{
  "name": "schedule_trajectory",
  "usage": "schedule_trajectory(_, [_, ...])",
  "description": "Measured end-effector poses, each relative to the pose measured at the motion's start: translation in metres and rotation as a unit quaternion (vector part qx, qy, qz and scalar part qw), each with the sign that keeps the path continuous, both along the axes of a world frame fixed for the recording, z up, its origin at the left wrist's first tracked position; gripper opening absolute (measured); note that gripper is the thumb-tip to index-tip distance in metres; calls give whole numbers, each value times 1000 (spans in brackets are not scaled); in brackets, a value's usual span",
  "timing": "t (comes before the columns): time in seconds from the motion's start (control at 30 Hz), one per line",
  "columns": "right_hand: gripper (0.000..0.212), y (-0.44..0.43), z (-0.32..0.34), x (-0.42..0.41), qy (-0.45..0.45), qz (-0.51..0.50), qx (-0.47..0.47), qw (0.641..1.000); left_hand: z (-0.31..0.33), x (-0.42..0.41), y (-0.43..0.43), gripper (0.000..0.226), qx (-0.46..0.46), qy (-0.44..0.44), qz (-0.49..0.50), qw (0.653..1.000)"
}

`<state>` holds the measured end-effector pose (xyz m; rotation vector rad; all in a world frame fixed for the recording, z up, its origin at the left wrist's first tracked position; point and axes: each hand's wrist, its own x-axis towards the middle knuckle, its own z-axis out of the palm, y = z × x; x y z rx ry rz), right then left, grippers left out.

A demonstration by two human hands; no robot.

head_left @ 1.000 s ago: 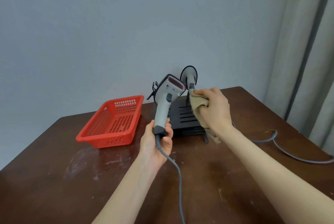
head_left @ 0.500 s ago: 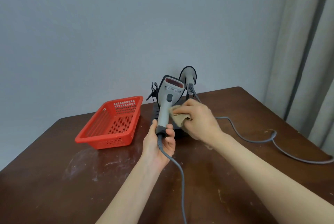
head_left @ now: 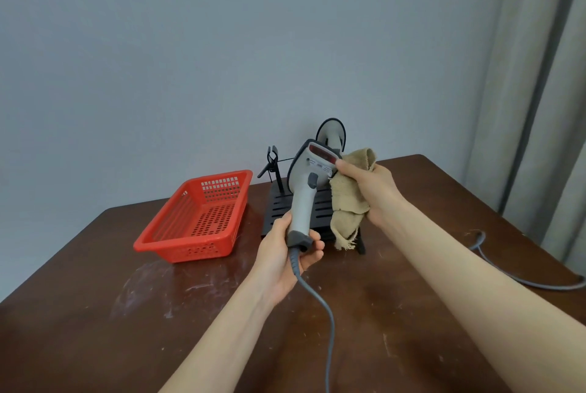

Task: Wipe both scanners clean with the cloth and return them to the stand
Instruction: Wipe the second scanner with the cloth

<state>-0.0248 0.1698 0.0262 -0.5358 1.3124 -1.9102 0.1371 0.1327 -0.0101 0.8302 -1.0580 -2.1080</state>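
Observation:
My left hand grips the lower handle of a grey scanner, held upright above the table with its red window facing me. Its grey cable hangs down toward me. My right hand holds a tan cloth pressed against the right side of the scanner's head; the cloth's frayed end dangles below. Behind them stands the black slatted stand with an empty clip arm on its left. A second scanner rests on the stand's right side, mostly hidden behind the held one.
A red plastic basket sits left of the stand on the brown table. Another grey cable trails off the right table edge. A grey wall is behind the table, and curtains hang at the right.
My right hand has slid the cloth up from the scanner's handle to the side of its head. The left hand has kept its grip and tilted the scanner slightly.

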Motion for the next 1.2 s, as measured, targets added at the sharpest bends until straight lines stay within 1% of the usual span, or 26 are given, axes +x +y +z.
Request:
schedule_trajectory(0.07, [31,-1,-1,-1,5,-10,5,1000,4,-1,-3,37,-35,-30,-17,999])
schedule_trajectory(0.13, [26,-2,1,-1,32,-14,12,999,10,-5,-8,33,-53,-53,-30,997])
schedule_trajectory(0.23, [14,-4,5,1,95,-22,17,995,18,-16,-15,30,-72,-79,-24,994])
schedule_trajectory(0.33, [17,-7,8,0,164,-25,26,986,20,-27,-19,38,-91,-89,4,992])
schedule_trajectory(0.4, [11,-5,10,-4,230,-38,44,971,16,-32,-20,45,-101,-90,24,991])
schedule_trajectory(0.43, [7,-4,12,-7,271,-51,53,960,13,-34,-20,47,-103,-88,31,990])
schedule_trajectory(0.47, [9,-1,13,-11,320,-71,61,943,10,-35,-20,49,-104,-87,34,990])
schedule_trajectory(0.53, [24,6,17,-15,420,-119,60,898,3,-36,-20,50,-113,-91,32,989])
schedule_trajectory(0.57, [28,9,20,-15,461,-132,53,876,0,-37,-20,50,-118,-94,30,988])
schedule_trajectory(0.63, [30,13,21,-12,543,-132,53,827,-4,-40,-18,47,-128,-96,28,987])
schedule_trajectory(0.7, [29,12,17,-8,613,-120,88,776,-8,-44,-15,44,-136,-101,28,985])
schedule_trajectory(0.73, [29,12,15,-6,629,-112,103,762,-9,-46,-13,43,-139,-104,26,985])
schedule_trajectory(0.77, [28,12,14,-5,636,-105,112,756,-10,-47,-11,43,-141,-106,24,984])
schedule_trajectory(0.87, [30,13,15,1,638,-79,124,756,-14,-50,-9,40,-147,-116,24,982])
schedule_trajectory(0.97, [34,13,18,12,638,-43,102,762,-17,-51,-7,38,-148,-117,16,982])
schedule_trajectory(1.07, [34,14,20,14,633,-35,101,767,-18,-52,-5,39,-146,-112,25,983])
schedule_trajectory(1.2, [33,18,20,8,647,-37,158,745,-19,-49,-4,41,-132,-108,47,984])
